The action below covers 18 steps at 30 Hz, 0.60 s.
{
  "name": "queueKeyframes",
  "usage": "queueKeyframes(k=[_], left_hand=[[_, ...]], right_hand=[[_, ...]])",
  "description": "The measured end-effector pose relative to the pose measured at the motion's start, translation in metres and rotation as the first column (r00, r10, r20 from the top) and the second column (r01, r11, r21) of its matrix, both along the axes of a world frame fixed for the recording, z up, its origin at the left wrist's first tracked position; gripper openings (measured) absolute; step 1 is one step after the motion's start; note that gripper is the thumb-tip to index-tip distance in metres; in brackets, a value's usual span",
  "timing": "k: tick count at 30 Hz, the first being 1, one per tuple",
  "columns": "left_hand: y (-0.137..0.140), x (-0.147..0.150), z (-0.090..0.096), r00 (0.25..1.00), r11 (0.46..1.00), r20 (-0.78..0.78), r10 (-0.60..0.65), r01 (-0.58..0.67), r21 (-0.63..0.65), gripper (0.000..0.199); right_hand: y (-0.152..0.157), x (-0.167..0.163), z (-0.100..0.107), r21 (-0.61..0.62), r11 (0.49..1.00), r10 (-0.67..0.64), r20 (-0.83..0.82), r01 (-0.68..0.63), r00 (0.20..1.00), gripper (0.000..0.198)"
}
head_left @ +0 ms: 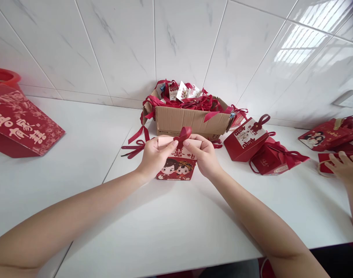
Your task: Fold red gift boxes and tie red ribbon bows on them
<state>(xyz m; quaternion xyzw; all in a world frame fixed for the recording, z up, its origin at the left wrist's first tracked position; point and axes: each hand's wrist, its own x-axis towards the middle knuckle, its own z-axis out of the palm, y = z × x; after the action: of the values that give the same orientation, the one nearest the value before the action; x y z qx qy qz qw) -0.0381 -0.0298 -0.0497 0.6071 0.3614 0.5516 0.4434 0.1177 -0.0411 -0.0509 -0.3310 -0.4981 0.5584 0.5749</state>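
Note:
A small red gift box (176, 170) with a cartoon couple on its front stands upright on the white table. A dark red ribbon (184, 133) makes a loop at the top middle of the box. My left hand (157, 153) grips the top of the box from the left, thumb beside the ribbon. From the right, my right hand (204, 154) pinches the same top edge, its thumb close to the ribbon as well. The fingers behind the box are hidden.
Behind stands a cardboard box (190, 119) heaped with red ribbons and tags. Finished-looking red boxes (245, 139) sit to the right, near another person's hand (344, 166) on a red item. A large red box (22, 127) stands left. The tiled wall (127, 46) closes the back.

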Motion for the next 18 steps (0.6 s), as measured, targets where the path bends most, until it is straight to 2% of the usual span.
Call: queueKeyframes(k=[18], left_hand=[[-0.0012,0.0010,0.0015,0.999,0.999,-0.025,0.041,-0.041,0.009,0.025]], right_hand=[[0.0001,-0.0003,-0.0010,-0.003,1.000,-0.022,0.013,0.022,1.000,0.029]])
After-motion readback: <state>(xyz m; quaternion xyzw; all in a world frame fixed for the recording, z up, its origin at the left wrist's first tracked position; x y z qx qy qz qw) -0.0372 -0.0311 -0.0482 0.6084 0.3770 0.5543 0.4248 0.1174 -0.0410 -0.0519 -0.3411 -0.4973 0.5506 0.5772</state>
